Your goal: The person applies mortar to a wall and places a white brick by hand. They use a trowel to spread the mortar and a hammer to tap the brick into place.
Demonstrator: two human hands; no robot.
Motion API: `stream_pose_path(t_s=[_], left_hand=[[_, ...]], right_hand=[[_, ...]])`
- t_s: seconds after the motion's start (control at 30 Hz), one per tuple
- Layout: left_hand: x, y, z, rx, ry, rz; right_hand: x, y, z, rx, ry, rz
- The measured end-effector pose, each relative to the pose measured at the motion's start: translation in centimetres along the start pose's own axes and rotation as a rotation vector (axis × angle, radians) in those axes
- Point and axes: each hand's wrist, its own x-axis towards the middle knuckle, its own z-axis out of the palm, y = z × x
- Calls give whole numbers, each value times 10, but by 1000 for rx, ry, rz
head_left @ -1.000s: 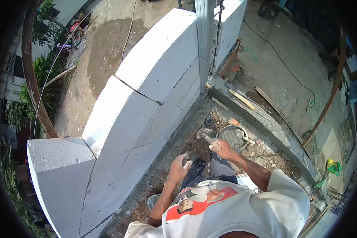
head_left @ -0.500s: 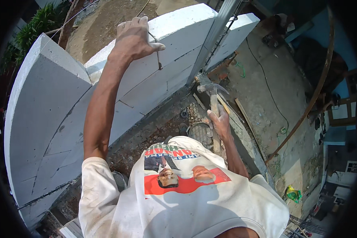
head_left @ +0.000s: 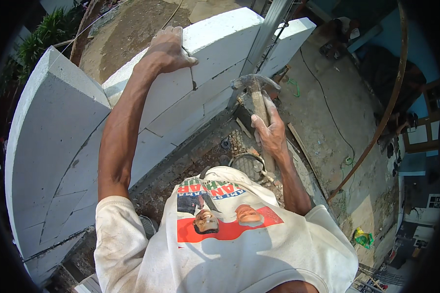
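We saw the left hand (head_left: 168, 52) clasping the top edge of a wall (head_left: 220, 61) of white, matte, straight-cut blocks, fingers over the rim, thumb on the near face beside a dark joint. The right hand (head_left: 274, 134) was wrapped around the worn wooden handle of a claw hammer (head_left: 255, 84), its dusty steel head uppermost, curved claw turned away from the wall. We noted the hammer aloft, near the ridged metal post (head_left: 265, 41).

Hard daylight from above: we see near-glare along top of white rectangular-block masonry wall (head_left: 173, 95), shadow across white fabric shirt with red print (head_left: 225, 246), dim upper right. Wall edges bow; black vignette rings fisheye view.
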Motion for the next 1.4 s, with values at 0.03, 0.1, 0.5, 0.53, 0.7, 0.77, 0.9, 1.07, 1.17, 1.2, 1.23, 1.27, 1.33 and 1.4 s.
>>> stream_pose_path(t_s=[0.03,0.1,0.5,0.53,0.7,0.77,0.9,1.07,1.17,1.2,1.23,1.27,1.33,1.4], left_hand=[[-1,-1,-1,4,-4,4],[1,0,-1,7,-4,8],[1,-2,4,47,21,8],[1,0,0,36,-24,4],[-1,1,-3,24,-28,-2],[1,-1,1,16,-8,19],[-1,2,1,-10,-6,13],[0,-2,1,-2,3,-5],[0,5,-4,-18,-7,-3],[0,10,-8,-7,-33,-10],[-1,6,-6,-12,-22,-18],[-1,2,-3,-10,-11,-17],[-1,3,-1,-18,3,-10],[-4,11,-4,-29,25,-6]], right_hand=[[8,-27,0,-50,-33,43],[31,-34,-2,-118,-27,-96],[140,-115,-1,-380,-93,-643],[147,-118,-2,-459,-154,-604],[151,-139,-6,-553,-239,-593],[150,-134,-2,-503,-181,-602],[170,-129,-12,-698,-332,-519],[174,-147,-20,-574,-208,-623],[194,-137,-34,-705,-201,-597],[197,-130,-49,-715,-196,-593],[198,-140,-52,-666,-214,-490],[199,-149,-56,-618,-231,-386],[204,-151,-67,-656,-191,-263],[213,-132,-77,-675,-46,-504]])
